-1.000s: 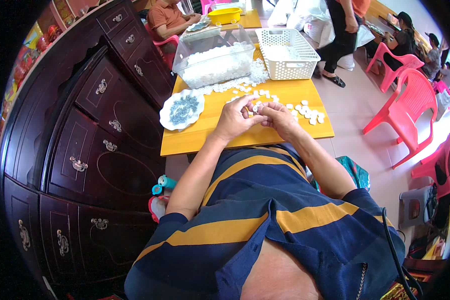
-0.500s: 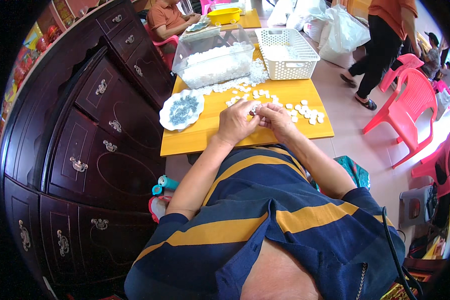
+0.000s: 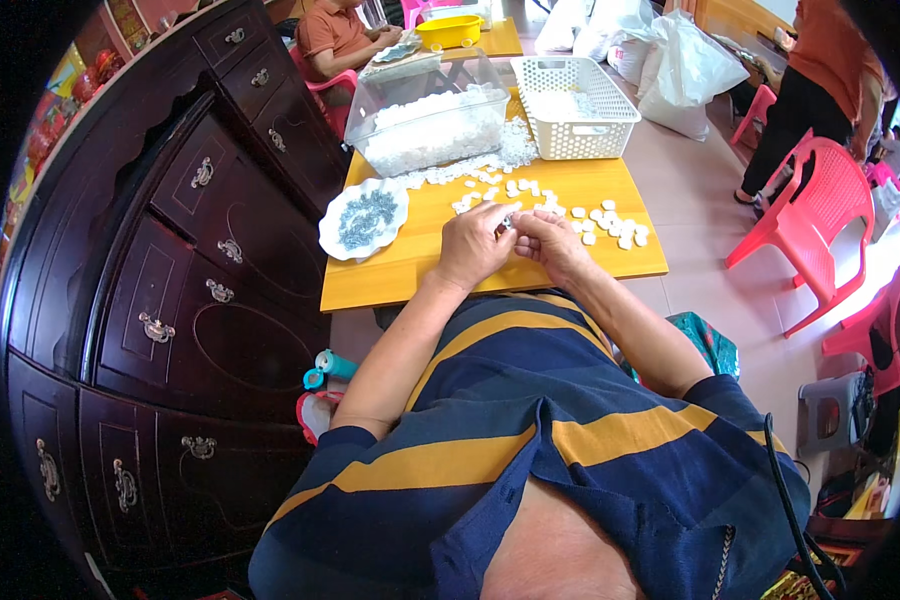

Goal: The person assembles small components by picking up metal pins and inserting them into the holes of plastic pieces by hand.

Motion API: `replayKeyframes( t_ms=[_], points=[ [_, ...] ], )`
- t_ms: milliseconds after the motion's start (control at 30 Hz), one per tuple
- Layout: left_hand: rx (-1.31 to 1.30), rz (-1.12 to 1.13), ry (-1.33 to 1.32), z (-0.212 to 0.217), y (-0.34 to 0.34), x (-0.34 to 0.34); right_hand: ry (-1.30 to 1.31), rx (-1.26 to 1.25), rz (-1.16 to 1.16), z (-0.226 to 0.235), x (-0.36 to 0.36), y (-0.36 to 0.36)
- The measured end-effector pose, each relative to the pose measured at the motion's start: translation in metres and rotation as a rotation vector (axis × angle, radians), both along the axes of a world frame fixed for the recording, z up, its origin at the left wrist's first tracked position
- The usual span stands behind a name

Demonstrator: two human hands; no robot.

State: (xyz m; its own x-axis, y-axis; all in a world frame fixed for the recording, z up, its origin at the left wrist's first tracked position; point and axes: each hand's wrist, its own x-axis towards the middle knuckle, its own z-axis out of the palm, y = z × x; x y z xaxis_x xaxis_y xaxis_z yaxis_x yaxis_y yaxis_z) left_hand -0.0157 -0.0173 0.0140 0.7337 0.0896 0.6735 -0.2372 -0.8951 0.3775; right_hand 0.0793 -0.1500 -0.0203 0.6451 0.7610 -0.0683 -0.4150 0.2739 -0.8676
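- Nearest the camera, a person in a navy shirt with yellow stripes sits at a yellow table (image 3: 390,280), both forearms reaching forward over its near edge.
- The left hand (image 3: 473,248) and right hand (image 3: 553,243) meet at the table's middle, fingertips pressed together around a small white piece (image 3: 506,224); it is too small to tell whether both hands pinch it or only one.
- Just beyond and to the right of the hands, loose white pieces (image 3: 610,225) lie scattered on the tabletop, apparently handled or awaiting handling; which cannot be told.
- To the left, a white scalloped plate (image 3: 364,219) holds a heap of small grey parts, still well stocked.
- Farther off, a clear plastic tub (image 3: 425,125) remains heaped with white pieces, and a white basket (image 3: 573,105) to its right holds only a thin layer, suggesting most of the work lies ahead.
- At the far end, another seated person works at a second table.
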Motion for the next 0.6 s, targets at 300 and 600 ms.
replayKeyframes(
  t_ms=[300, 600],
  points=[
    [-0.109, -0.037, 0.031, -0.0032, -0.0002, 0.0024, 0.0, -0.015, -0.068, 0.0034, -0.0031, 0.0005],
    [-0.09, 0.0, 0.045, -0.0007, -0.0007, 0.0013, -0.016, -0.008, -0.103, 0.0054, -0.0069, 0.0017]
  ],
)
